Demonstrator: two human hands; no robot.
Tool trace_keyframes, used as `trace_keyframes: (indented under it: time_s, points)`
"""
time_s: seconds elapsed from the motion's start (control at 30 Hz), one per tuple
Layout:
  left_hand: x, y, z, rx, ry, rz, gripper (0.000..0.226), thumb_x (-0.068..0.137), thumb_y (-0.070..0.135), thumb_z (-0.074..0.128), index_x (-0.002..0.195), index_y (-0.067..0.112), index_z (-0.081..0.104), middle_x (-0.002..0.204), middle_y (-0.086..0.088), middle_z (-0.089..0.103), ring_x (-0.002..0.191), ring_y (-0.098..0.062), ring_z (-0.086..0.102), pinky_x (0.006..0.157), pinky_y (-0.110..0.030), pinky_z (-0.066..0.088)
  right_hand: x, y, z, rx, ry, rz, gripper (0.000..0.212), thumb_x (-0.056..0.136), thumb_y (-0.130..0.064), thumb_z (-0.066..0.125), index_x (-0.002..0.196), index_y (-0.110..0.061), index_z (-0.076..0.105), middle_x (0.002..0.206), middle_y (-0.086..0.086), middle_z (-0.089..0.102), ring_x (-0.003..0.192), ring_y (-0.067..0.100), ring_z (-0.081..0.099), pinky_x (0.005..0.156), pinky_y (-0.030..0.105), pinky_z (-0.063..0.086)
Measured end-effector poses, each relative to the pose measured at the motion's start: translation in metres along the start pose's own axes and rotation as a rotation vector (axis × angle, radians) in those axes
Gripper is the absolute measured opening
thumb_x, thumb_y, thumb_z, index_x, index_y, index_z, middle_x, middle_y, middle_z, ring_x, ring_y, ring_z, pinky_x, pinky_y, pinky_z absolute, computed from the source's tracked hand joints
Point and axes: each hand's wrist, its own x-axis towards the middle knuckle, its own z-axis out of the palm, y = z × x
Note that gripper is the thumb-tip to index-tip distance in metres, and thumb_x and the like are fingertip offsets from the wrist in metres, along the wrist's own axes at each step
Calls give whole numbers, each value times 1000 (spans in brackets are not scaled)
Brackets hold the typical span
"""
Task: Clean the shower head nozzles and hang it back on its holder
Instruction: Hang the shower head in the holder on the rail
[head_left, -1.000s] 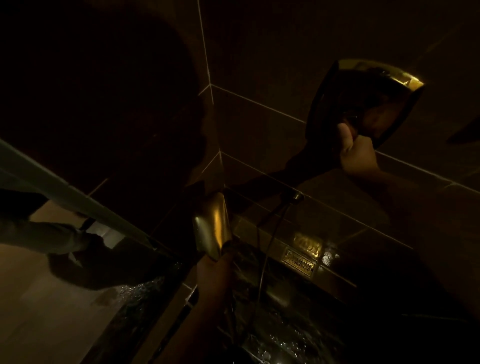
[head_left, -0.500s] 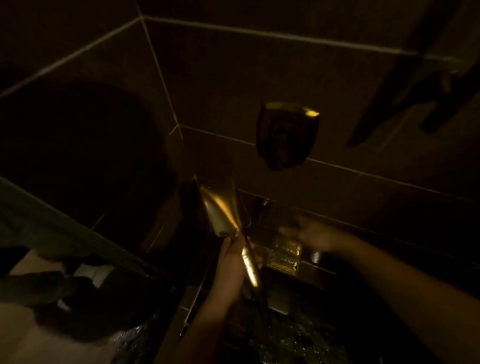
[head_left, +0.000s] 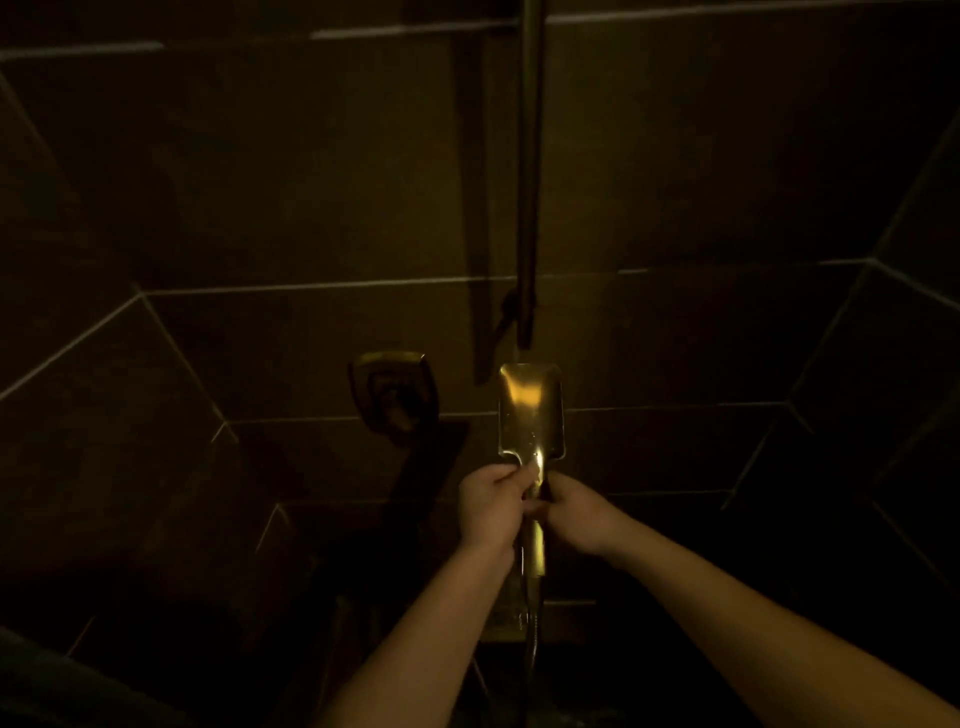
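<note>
Both hands close round the neck of the shower head (head_left: 531, 410), just below centre of the frame: the left hand (head_left: 491, 506) has its fingers curled onto the handle from the left, and the right hand (head_left: 576, 512) holds it from the right, the two touching each other there. Each grip is narrow, shut tight on the metal. The shower head stands upright, its flat rectangular back catching a yellow gleam, its handle (head_left: 534, 551) running down between the wrists to a hose (head_left: 531, 644) that drops toward the bottom edge. Which side carries the nozzles cannot be told.

Directly above the head a dark vertical rail (head_left: 530, 171) rises to the top of the frame, its lower end just over the head's top edge; whether they touch is unclear. Left of centre, a rounded square fitting (head_left: 393, 395) sits on the tiled wall (head_left: 260, 182).

Light is very dim. Large dark tiles with pale grout lines cover the walls, which meet in corners at the left and right of the frame. Low in the frame, behind the handle, a faint metal plate (head_left: 506, 618) shows on the wall.
</note>
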Motion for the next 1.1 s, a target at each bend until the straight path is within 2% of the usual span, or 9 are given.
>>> trace_keyframes:
  time_s: [0.13, 0.23, 0.3, 0.43, 0.53, 0.67, 0.8, 0.93, 1.1]
  points:
    - [5, 44, 28, 426, -64, 183, 17, 99, 24, 62, 97, 13, 76, 88, -3, 73, 76, -12, 69, 61, -19, 52, -14, -12, -47, 54, 91, 51, 23, 97, -20, 56, 118, -28, 57, 110, -3, 65, 102, 12, 62, 84, 28, 51]
    - [10, 108, 33, 728, -17, 419, 32, 94, 29, 66, 125, 22, 62, 126, 2, 56, 110, -16, 60, 90, -34, 57, -23, -31, -84, 87, 137, 68, 14, 96, -20, 57, 102, -33, 55, 106, 0, 65, 97, 16, 64, 84, 34, 53]
    - [4, 168, 31, 805, 40, 623, 48, 95, 28, 65, 141, 22, 52, 143, 1, 45, 132, -21, 46, 108, -42, 48, -25, -47, -110, 86, 174, 64, 13, 96, -21, 58, 102, -32, 54, 108, 1, 65, 99, 18, 64, 90, 40, 53]
    - [-27, 291, 30, 912, 221, 1086, 56, 98, 28, 59, 151, 21, 43, 156, -4, 38, 145, -25, 32, 116, -43, 35, -28, -92, -160, -3, 249, 4, 21, 97, -23, 56, 118, -22, 54, 110, 4, 62, 102, 20, 61, 83, 35, 52]
    - [-38, 358, 35, 1008, 362, 1293, 61, 99, 27, 55, 157, 27, 36, 166, -5, 27, 155, -26, 18, 122, -47, 24, -29, -131, -195, -46, 282, -47, 22, 97, -25, 54, 118, -20, 54, 111, 3, 61, 101, 20, 59, 82, 34, 47]
    - [-24, 416, 45, 1287, 463, 1366, 75, 98, 28, 54, 163, 22, 18, 172, -7, 11, 159, -27, 4, 125, -46, 13, -32, -186, -231, -23, 327, -142, 10, 100, -18, 48, 100, -14, 57, 96, 9, 59, 88, 21, 56, 79, 33, 45]
    - [4, 435, 57, 1532, 445, 1290, 88, 95, 35, 57, 163, 16, 3, 173, -9, -2, 158, -27, -4, 128, -46, 7, -36, -241, -264, -24, 317, -224, 13, 101, -13, 45, 96, -12, 57, 87, 6, 62, 79, 18, 61, 75, 33, 49]
    - [30, 430, 63, 1540, 328, 1229, 102, 93, 35, 63, 162, 27, -11, 171, -5, -17, 157, -28, -14, 127, -54, 7, -27, -283, -297, -51, 360, -285, 12, 102, -14, 44, 98, -14, 56, 90, 7, 66, 86, 21, 65, 89, 44, 50]
    - [48, 421, 63, 1487, 422, 1316, 99, 92, 40, 61, 162, 21, -7, 171, -4, -18, 156, -24, -17, 128, -54, 9, -19, -321, -323, -71, 421, -387, 13, 103, -15, 45, 98, -14, 56, 89, 5, 66, 87, 19, 64, 85, 40, 50]
